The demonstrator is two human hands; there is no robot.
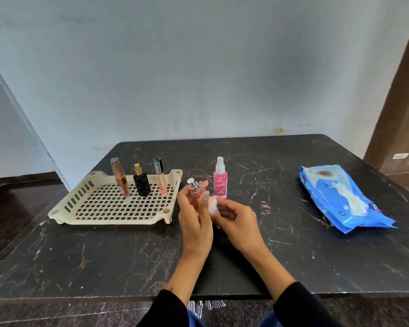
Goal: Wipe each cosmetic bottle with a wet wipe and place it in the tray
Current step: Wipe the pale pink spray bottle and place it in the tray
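Observation:
My left hand (194,215) grips a small clear bottle (194,188) with a silver cap, upright above the table. My right hand (236,218) pinches a folded white wet wipe (212,205) against the bottle's lower side. A pink spray bottle (220,181) with a white nozzle stands on the table just behind my hands. The cream slotted tray (85,215) lies to the left. In it stand a rose-gold tube (119,177), a black bottle (141,184) with a gold cap and a peach gloss tube (160,177).
A blue pack of wet wipes (344,199) lies at the right of the dark marble table (104,256), with a wipe sticking out of its opening. A pale wall rises right behind the table.

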